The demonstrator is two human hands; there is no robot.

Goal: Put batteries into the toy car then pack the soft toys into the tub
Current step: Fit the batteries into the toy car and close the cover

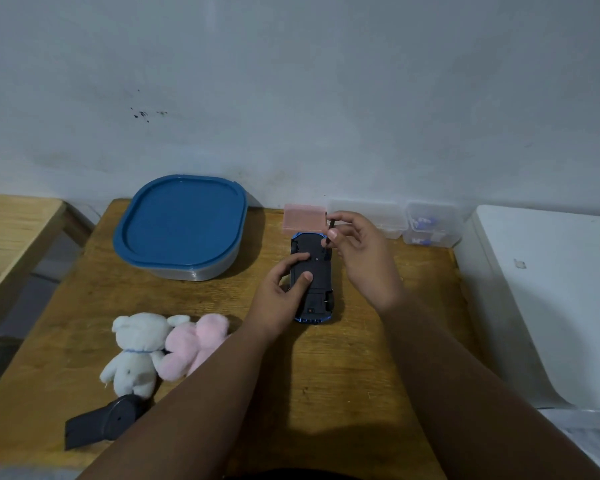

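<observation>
While left hand (284, 289) covers upturned toy car (311, 271), right hand's (364, 251) thin tool (329, 233) stays indistinct.

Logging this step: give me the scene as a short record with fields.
toy car: upside down on the wooden table, blue body, black underside up
left hand: pressing on the car's underside
right hand: pinching a thin dark tool over the car's far end
tub: blue lid on, far left of table
soft toys: white bear and pink one touching, outside the tub
clear boxes: against the wall
</observation>
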